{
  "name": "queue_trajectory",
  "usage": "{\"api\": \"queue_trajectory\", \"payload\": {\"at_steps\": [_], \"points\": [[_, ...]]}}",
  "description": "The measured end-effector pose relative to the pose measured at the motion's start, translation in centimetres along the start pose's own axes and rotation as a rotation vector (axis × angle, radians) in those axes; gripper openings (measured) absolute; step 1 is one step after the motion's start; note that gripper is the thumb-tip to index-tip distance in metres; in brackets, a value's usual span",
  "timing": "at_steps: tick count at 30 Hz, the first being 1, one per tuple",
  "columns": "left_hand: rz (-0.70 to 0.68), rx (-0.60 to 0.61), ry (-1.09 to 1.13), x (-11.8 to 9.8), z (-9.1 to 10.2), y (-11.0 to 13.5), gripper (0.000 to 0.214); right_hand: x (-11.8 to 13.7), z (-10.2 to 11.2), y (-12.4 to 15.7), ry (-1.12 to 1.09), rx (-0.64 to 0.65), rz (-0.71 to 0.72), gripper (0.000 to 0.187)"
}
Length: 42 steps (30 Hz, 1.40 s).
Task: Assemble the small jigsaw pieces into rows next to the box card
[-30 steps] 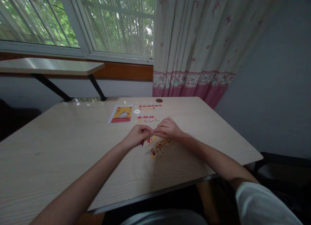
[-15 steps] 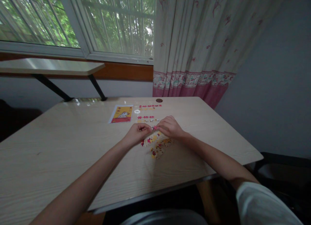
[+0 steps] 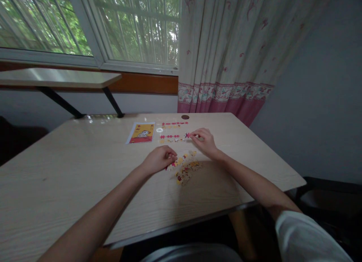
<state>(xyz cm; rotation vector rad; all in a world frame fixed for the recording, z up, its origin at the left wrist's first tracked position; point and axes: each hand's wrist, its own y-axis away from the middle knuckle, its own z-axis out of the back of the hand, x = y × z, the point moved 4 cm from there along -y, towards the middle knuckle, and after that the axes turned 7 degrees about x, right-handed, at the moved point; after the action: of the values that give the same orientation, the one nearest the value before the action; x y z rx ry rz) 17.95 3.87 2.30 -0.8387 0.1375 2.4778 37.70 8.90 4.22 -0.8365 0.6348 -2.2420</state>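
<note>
1. So the puzzle piece in play is a pinkish one with some white and dark bits. It's at the right end of the nearer pink row, with a gap between them. Can't tell if it's touching down or just above the surface.
2. Right hand has that piece pinched between thumb and fingertips, coming at it from the right.
3. Left hand is well apart from the other one, fingers curled in, right at the left edge of the loose pieces. Honestly can't tell if it's gripping anything — the fingers hide it.
4. Those loose bits are yellow, red and whitish, and a second heap sits just nearer the person.
5. Just below the nearer pink row there's a yellow-and-white row. Farther back is another pink row with yellowish pieces just under it.
6. Left of the rows lies a picture sheet, yellow and red with a white animal on it.
7. It's all on a pale wood-look tabletop. Beyond that — a raised shelf at the left, a barred window and a flowery curtain.
</note>
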Motion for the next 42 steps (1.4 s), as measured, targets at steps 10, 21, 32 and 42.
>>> {"api": "queue_trajectory", "payload": {"at_steps": [10,21,32,42], "points": [[-0.065,0.053,-0.142,0.2,0.1,0.0,0.024,-5.2,-4.6,-3.6,-0.062,0.263,-0.246,0.017],[-0.041,0.028,-0.180,0.5,0.1,0.0,0.025,-5.6,-5.7,-3.4,-0.004,0.347,-0.219,0.013],[-0.062,-0.018,-0.232,0.1,0.3,0.0,0.030,-3.4,-3.0,-1.5,-0.085,0.321,-0.166,0.017],[-0.037,-0.115,-0.029,-0.2,0.5,-0.2,0.029,3.7,-2.6,0.7,-0.068,0.344,0.196,0.015]]}}
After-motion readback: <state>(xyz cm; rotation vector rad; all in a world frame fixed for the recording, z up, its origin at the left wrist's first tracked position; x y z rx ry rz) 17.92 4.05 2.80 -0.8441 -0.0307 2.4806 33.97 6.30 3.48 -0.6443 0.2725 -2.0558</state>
